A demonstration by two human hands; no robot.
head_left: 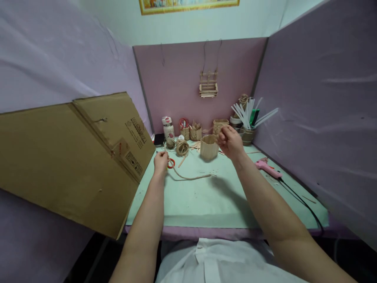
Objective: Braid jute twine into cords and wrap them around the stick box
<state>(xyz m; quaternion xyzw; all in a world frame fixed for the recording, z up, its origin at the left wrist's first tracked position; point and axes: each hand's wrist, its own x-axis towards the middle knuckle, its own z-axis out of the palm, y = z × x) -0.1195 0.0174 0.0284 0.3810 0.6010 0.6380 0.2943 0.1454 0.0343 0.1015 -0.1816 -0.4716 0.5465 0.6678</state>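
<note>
My left hand [161,162] pinches one end of a length of jute twine [193,179]. The twine curves down to the right, and its frayed tip lies over the middle of the table. Just beside that hand, a red scissor handle [171,163] shows, the rest being hidden. My right hand [230,142] is raised with its fingers pressed together; whatever thin thing may be in them is too small to make out. Behind and left of it stands a round cup of craft sticks [209,148]. Balls of twine [182,148] sit beyond my left hand.
A pink glue gun [268,169] with a black cord lies at right. Along the back stand a white jar [168,128], stick holders [195,131] and a pot of glue sticks [249,135]. A large cardboard sheet [88,157] leans at left. A small wooden rack [208,89] hangs behind.
</note>
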